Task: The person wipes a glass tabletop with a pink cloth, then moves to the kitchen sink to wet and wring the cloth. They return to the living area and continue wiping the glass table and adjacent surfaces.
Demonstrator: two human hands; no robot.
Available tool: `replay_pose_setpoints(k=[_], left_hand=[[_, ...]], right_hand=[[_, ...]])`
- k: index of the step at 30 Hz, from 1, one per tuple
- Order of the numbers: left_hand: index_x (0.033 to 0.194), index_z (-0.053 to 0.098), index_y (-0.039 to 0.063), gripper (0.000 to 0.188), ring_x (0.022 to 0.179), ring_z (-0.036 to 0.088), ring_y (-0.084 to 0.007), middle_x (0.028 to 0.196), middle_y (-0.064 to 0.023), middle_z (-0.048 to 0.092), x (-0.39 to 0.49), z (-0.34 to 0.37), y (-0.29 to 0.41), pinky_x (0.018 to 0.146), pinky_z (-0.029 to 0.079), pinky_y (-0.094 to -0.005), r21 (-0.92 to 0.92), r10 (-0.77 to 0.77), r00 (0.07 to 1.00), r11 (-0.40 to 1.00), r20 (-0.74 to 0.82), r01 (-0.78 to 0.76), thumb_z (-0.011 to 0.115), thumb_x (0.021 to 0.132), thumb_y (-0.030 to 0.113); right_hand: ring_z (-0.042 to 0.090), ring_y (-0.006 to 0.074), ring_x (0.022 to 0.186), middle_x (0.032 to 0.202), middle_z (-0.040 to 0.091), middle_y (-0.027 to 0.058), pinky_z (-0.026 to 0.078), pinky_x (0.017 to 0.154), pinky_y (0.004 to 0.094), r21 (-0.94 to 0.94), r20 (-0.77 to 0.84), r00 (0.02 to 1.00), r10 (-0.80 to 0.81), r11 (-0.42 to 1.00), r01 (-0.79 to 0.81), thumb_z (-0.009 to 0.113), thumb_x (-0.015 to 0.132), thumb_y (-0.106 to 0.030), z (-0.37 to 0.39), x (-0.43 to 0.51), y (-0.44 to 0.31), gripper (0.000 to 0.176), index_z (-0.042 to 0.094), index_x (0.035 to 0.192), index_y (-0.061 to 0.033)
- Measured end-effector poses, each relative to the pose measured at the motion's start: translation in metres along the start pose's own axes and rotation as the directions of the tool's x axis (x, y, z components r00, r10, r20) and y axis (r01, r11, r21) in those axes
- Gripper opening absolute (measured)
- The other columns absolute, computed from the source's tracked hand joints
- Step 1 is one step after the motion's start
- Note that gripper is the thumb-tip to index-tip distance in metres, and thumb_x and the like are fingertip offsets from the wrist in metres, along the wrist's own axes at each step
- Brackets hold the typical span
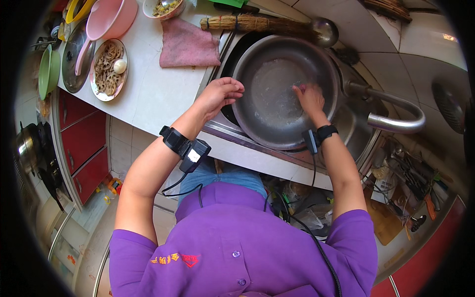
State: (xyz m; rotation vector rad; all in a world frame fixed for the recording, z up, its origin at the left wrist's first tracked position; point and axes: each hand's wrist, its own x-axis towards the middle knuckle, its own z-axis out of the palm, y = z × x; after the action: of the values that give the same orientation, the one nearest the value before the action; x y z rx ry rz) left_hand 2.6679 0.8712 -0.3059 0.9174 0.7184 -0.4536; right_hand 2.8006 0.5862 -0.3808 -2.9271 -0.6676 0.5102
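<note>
A large dark metal wok [276, 85] rests over the sink, with pale wet-looking marks inside. Above its right inner side is my right hand [311, 98], blurred, fingers curled around something small and pink, mostly hidden by the fingers. My left hand [224, 92] hovers at the wok's left rim, its fingers loosely bent and nothing seen in them. Whether it touches the rim I cannot tell. A pink cloth [190, 44] lies on the counter beyond my left hand.
The faucet [397, 111] curves over the right side of the sink [350, 126]. A straw brush [256, 23] and metal ladle [324, 32] lie behind the wok. Farther left are a plate of sliced lotus root [107, 70], a pink plastic dipper [107, 18] and a glass lid [77, 55].
</note>
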Motion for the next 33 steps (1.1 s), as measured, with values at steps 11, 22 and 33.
replay_pose_setpoints(k=[11,22,33], left_hand=[[0.092,0.059,0.007,0.012,0.083,0.06,-0.0112,0.091,-0.0031,0.062,0.001,0.034,0.001,0.069,0.046,-0.0206,-0.015,-0.016,0.994,1.0,0.109,0.017,0.048,0.09,0.012],[0.091,0.058,0.006,0.008,0.077,0.06,-0.0106,0.088,-0.004,0.062,0.011,0.077,-0.022,0.064,0.045,-0.0202,-0.079,-0.102,0.976,0.99,0.192,0.119,0.052,0.087,0.009],[0.1,0.056,0.006,0.019,0.077,0.057,-0.0104,0.088,-0.003,0.06,-0.008,0.113,-0.022,0.067,0.041,-0.02,0.053,-0.08,0.97,0.996,0.23,0.069,0.058,0.086,0.017]], right_hand=[[0.055,0.014,0.058,0.067,0.059,0.0075,0.039,0.044,0.0256,0.705,0.567,0.824,-0.024,0.531,-0.47,0.052,0.09,-0.035,-0.029,-0.023,-0.023,0.034,0.06,0.094,-0.0019],[0.022,0.0049,0.037,0.049,0.028,-0.0057,0.016,0.034,0.0209,0.914,0.405,0.884,0.234,-0.073,-0.4,0.046,0.093,-0.04,-0.064,-0.027,-0.044,0.041,0.036,0.062,-0.0155],[0.056,0.0157,0.079,0.085,0.059,0.0079,0.045,0.067,0.0265,0.854,0.226,0.96,0.166,-0.508,-0.113,0.042,0.095,-0.025,-0.079,-0.067,-0.086,0.021,0.052,0.096,-0.0066]])
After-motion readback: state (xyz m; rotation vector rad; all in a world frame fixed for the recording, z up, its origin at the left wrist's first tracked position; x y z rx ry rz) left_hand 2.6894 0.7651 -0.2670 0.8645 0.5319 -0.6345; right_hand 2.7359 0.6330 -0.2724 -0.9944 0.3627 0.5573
